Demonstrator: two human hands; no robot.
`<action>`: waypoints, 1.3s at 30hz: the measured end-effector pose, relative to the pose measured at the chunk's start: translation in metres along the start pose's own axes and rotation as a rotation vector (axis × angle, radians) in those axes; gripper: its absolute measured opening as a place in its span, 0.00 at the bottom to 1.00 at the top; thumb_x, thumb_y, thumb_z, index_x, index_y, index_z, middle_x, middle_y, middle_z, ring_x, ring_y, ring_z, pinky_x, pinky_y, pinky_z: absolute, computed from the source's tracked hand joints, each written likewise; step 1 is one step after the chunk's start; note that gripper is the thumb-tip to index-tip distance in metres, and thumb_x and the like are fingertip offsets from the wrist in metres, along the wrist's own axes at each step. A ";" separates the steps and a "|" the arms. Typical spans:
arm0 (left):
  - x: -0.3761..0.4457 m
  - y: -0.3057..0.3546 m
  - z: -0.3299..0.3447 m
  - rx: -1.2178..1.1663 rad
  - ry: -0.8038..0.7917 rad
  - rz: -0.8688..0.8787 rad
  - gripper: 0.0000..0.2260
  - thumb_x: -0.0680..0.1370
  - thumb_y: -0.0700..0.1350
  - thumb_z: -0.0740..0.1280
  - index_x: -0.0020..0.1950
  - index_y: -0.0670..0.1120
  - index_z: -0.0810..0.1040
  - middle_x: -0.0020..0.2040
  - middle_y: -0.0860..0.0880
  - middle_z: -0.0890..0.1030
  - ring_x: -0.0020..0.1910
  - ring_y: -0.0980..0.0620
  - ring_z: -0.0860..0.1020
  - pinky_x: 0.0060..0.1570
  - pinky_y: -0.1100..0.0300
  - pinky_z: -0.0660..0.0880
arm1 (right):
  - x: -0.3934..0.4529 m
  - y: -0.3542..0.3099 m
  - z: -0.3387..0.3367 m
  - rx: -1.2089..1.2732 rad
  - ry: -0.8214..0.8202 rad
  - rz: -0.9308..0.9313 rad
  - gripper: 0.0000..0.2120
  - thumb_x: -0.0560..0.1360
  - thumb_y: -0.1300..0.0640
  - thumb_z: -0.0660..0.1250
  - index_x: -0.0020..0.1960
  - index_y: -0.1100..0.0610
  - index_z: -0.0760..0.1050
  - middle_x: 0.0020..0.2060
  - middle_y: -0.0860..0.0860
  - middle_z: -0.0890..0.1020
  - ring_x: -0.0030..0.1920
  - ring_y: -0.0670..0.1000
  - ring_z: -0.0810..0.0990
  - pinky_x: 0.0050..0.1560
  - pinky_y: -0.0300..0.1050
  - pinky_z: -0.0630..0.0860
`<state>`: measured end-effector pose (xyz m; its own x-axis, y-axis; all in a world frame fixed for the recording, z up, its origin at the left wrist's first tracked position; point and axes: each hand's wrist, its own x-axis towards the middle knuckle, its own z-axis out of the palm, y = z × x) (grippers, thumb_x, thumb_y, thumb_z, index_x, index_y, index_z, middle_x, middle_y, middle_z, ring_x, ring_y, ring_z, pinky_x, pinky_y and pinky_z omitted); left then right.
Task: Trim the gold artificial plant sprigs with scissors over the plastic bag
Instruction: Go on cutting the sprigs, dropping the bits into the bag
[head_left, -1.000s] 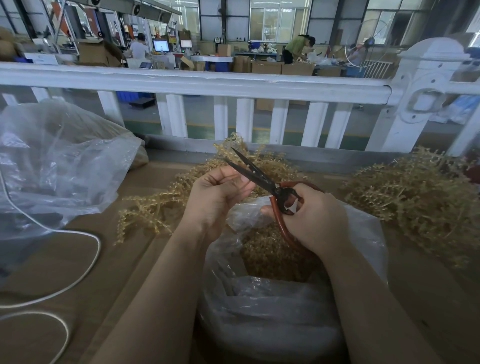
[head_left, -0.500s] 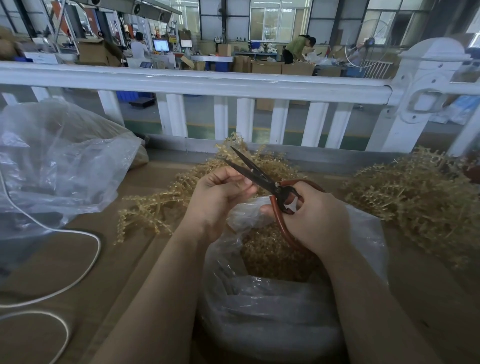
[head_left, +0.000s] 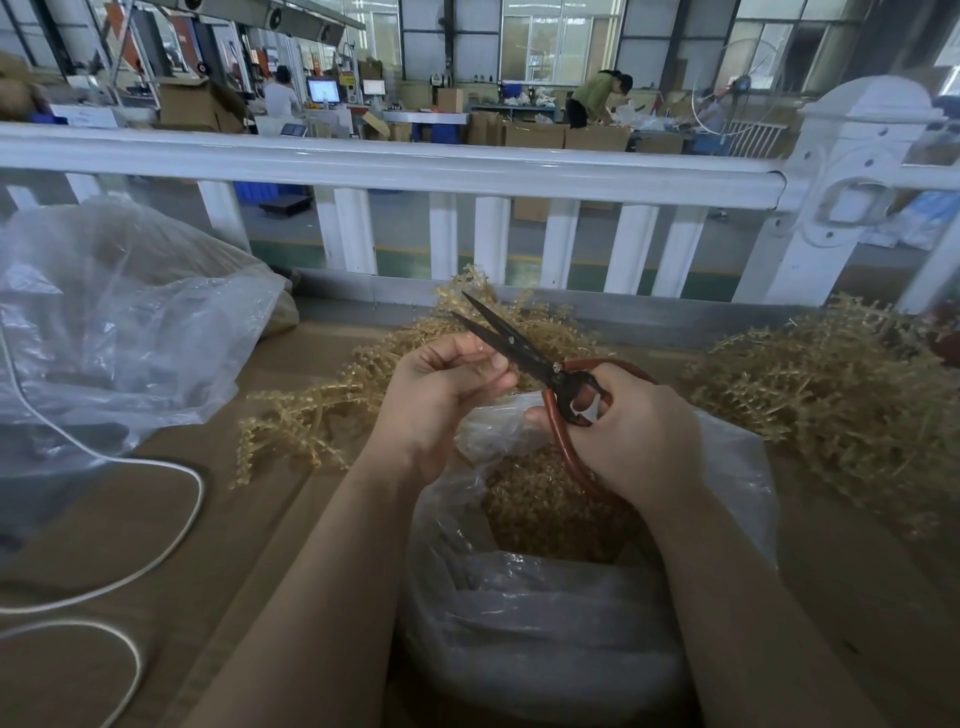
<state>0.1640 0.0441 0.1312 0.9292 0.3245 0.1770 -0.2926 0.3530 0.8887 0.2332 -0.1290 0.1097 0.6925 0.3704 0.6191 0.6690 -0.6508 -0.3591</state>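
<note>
Far to your left on the bench (head_left: 156, 519), a crumpled clear bag (head_left: 114, 332) lies near a white cable (head_left: 171, 540); neither belongs to this cut. Next come loose gold sprigs (head_left: 311, 415) spread over the bench behind your left hand (head_left: 441, 389). That hand is clenched, its fingertips pinching something small right at the scissor blades; it is too small to make out, though it is probably the stem of 1 sprig.

The scissors (head_left: 519, 348) sit between your hands, the 2 dark blades parted and pointing up and away to the left. Your right hand (head_left: 623, 431) grasps the red-brown handles, fingers through the loops. Below both hands the open plastic bag (head_left: 737, 467) already holds a heap of gold trimmings (head_left: 540, 504), so the work looks well under way. Far right, a second pile of sprigs (head_left: 831, 400) waits beside the bag.

You appear to be lining up a cut. The next move calls for closing the blades on the pinched piece, clear of your left fingertips, while staying above the bag's mouth so the offcut drops inside.
</note>
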 end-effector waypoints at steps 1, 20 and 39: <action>0.000 0.000 0.000 -0.006 -0.003 -0.005 0.05 0.71 0.33 0.70 0.45 0.39 0.81 0.41 0.46 0.84 0.41 0.52 0.83 0.44 0.63 0.80 | 0.000 0.000 0.000 0.021 -0.012 0.009 0.30 0.66 0.23 0.63 0.49 0.48 0.81 0.35 0.40 0.80 0.34 0.44 0.78 0.34 0.39 0.75; 0.003 -0.009 0.001 0.158 -0.096 -0.112 0.06 0.64 0.40 0.75 0.38 0.48 0.83 0.40 0.53 0.84 0.40 0.56 0.80 0.46 0.63 0.76 | 0.009 -0.012 0.001 0.763 -0.168 0.298 0.04 0.72 0.55 0.76 0.40 0.51 0.83 0.36 0.47 0.85 0.37 0.46 0.83 0.37 0.33 0.78; 0.001 -0.007 0.003 0.276 -0.002 0.047 0.08 0.76 0.39 0.71 0.39 0.48 0.83 0.37 0.51 0.84 0.39 0.56 0.80 0.47 0.59 0.74 | 0.008 -0.003 -0.003 0.537 -0.136 0.256 0.17 0.64 0.33 0.75 0.44 0.44 0.80 0.39 0.39 0.84 0.41 0.42 0.82 0.43 0.42 0.78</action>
<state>0.1677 0.0391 0.1269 0.9165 0.3328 0.2219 -0.2635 0.0849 0.9609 0.2359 -0.1261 0.1176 0.8537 0.3512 0.3846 0.4950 -0.3177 -0.8087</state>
